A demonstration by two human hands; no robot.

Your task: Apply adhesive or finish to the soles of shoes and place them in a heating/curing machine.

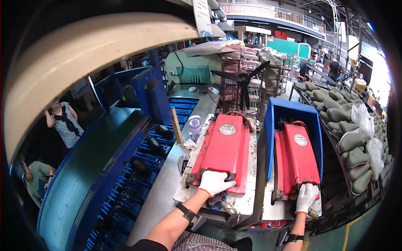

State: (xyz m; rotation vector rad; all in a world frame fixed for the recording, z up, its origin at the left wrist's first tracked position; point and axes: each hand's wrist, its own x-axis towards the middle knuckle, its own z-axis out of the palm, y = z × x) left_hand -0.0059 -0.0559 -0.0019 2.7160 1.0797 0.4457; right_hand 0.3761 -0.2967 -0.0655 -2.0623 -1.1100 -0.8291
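Two red press lids lie side by side on a workbench in front of me. My left hand point(215, 182), in a white glove, grips the near handle edge of the left red lid point(224, 148). My right hand point(306, 197), also gloved in white, holds the near end of the right red lid point(298, 161), which sits inside a blue open-topped housing point(293, 109). Each lid carries a round label near its far end and a curved red hose behind it.
A blue slatted conveyor point(138, 175) runs along my left, with a clear plastic bottle point(194, 127) by it. Racks of grey-green shoe lasts point(349, 142) fill the right. A black fan point(243, 81) stands behind. Two people point(63, 121) stand at far left.
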